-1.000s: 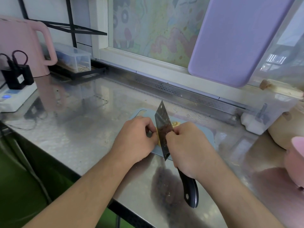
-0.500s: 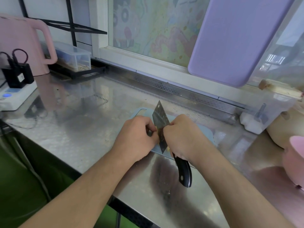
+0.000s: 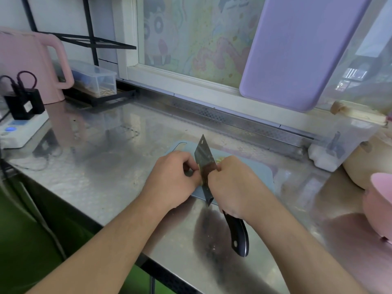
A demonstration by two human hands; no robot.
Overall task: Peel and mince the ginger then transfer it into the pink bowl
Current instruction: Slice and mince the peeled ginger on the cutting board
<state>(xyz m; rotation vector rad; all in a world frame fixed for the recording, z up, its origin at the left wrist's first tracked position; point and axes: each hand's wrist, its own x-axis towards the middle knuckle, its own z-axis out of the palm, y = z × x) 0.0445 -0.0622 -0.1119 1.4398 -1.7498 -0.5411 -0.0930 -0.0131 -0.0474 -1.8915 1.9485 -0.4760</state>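
A cleaver (image 3: 204, 161) with a black handle (image 3: 238, 235) stands blade-down over a light blue cutting board (image 3: 263, 172). My right hand (image 3: 233, 185) grips it near the blade's base. My left hand (image 3: 171, 179) is curled on the board against the blade's left side, pinching a piece of ginger that is almost fully hidden. A few yellowish ginger bits (image 3: 220, 159) lie on the board behind the blade. The pink bowl (image 3: 379, 198) sits at the right edge of the view.
The steel counter (image 3: 106, 166) carries a pink kettle (image 3: 27, 66), a power strip with plugs (image 3: 19, 128) at left, a clear box (image 3: 95, 80) on a black rack, a clear container (image 3: 339, 145) and a beige pot (image 3: 364, 166) at right. A purple board (image 3: 297, 49) leans on the window.
The cleaver and my right hand moved back and forth along the board, the handle ending a little nearer me than half a second ago. My left hand stayed in place against the blade.
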